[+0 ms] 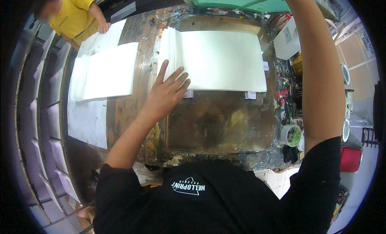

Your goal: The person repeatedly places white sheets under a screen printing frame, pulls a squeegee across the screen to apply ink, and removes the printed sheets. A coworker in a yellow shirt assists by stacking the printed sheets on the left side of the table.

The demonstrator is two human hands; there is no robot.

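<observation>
My left hand lies with fingers spread at the near left corner of a white sheet stack, fingertips over its edge. Nothing is gripped in it. The stack's left part looks folded or ridged, and I cannot tell whether it is paper or cloth. Small pale tabs sit along its near and right edges. At the far side a green mesh screen stands tilted up above the table. My right forearm stretches up past the screen's right end; the hand itself is beyond the picture's top edge.
A paint-stained worktable carries a second white stack at left. Beyond it, a person in a yellow shirt rests a hand on a sheet. Racks stand left. A white box and a tub with green contents line the right edge.
</observation>
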